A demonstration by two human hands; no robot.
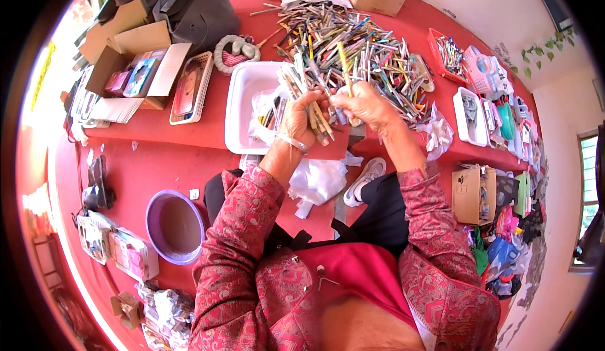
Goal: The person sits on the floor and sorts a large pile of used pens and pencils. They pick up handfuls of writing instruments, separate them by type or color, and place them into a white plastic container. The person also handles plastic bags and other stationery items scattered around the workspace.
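Observation:
My left hand point(296, 123) is closed around a bundle of pens point(292, 81), whose ends stick out above and below the fist. Close beside it, my right hand point(367, 106) pinches a long yellow pen point(344, 60) that points up and away from me. The fingertips of both hands nearly meet, so what lies between them is partly hidden. Beyond the hands spreads a large heap of mixed pens point(378, 55) in many colours. Under my left wrist stands a white plastic tub point(236, 108) with a clear bag and several pens inside.
A purple bucket point(151, 232) of murky liquid stands on the red floor at left. Crumpled white plastic point(318, 181) lies between my feet. An opened carton point(151, 38) and a dark bag point(208, 14) sit far left. A red basket point(439, 51) and white tray point(464, 130) stand right.

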